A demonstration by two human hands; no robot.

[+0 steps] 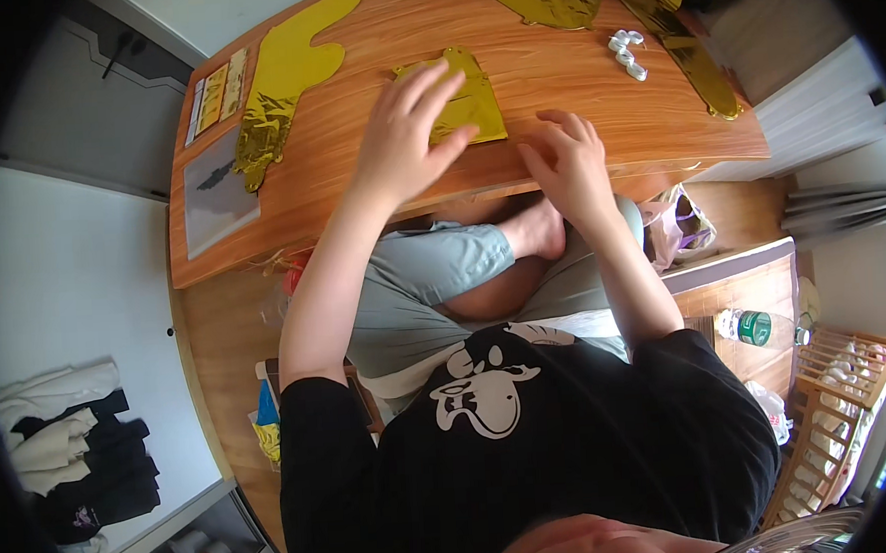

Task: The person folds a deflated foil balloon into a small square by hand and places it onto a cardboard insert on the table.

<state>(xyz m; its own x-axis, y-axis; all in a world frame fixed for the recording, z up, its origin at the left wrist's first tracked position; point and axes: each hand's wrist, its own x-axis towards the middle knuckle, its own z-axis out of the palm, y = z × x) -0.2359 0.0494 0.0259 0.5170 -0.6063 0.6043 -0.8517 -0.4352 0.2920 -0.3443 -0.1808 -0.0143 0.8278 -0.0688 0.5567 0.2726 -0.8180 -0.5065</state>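
On the wooden table in front of me lies a folded gold foil balloon [479, 109], roughly rectangular and flat. My left hand [407, 133] hovers over its left part, fingers spread, covering some of it; contact with the foil cannot be made out. Just right of the foil's near corner is my right hand [569, 162], near the table's front edge. Its fingers are loosely bent and apart, with nothing seen in them. Farther left, a larger gold foil balloon [296, 59] lies flat, its lower end crinkled. More gold foil [559, 0] is spread at the far edge.
A long gold foil strip [698, 68] lies at the table's right, beside a white curled ribbon [628, 55]. At the left are a printed card [218, 96] and a clear plastic sleeve [220, 193]. A plastic bottle [751, 327] lies to my right.
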